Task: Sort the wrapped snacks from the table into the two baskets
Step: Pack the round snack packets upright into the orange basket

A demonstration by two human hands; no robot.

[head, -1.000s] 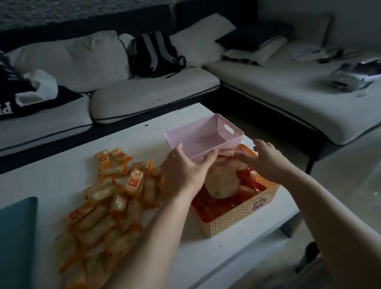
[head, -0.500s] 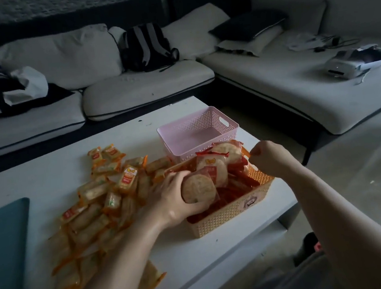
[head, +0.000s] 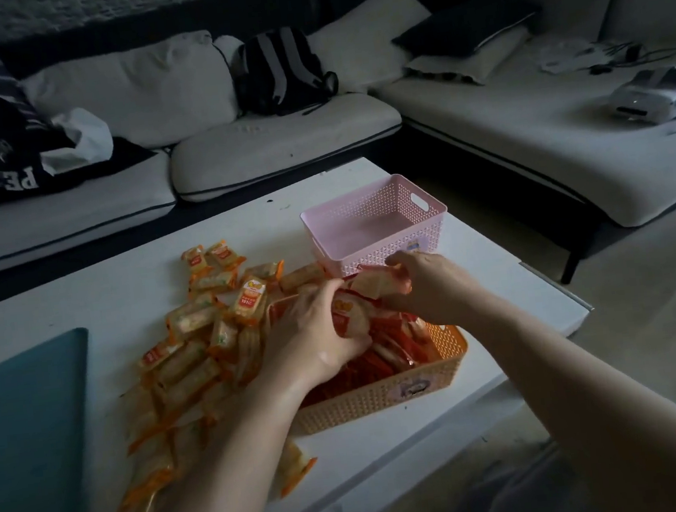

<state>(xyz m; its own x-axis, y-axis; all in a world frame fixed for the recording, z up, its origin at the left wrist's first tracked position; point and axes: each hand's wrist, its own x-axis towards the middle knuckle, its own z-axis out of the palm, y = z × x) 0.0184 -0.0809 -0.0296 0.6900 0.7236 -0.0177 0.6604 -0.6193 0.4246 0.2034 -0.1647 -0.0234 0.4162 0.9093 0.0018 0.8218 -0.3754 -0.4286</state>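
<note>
Now that both hands have dropped into the orange basket (head: 384, 397), my left grip (head: 315, 333) and right grip (head: 427, 284) each clench a round cracker packet; pink basket (head: 375, 227) remains empty.

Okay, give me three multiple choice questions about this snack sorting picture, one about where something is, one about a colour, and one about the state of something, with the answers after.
1. Where does the loose pile of orange-wrapped snacks lie?
A. On the table, left of the orange basket
B. On the sofa
C. Inside the pink basket

2. What colour is the basket farther from the person?
A. Blue
B. Pink
C. Green

3. What is the state of the pink basket?
A. Heaped with snacks
B. Tipped on its side
C. Upright and empty

Answers:
1. A: the pile spreads over the white table beside the orange basket.
2. B: the far basket is pale pink.
3. C: its bare floor shows, while the left hand and right hand grip round red-wrapped snacks over the orange basket.
</note>
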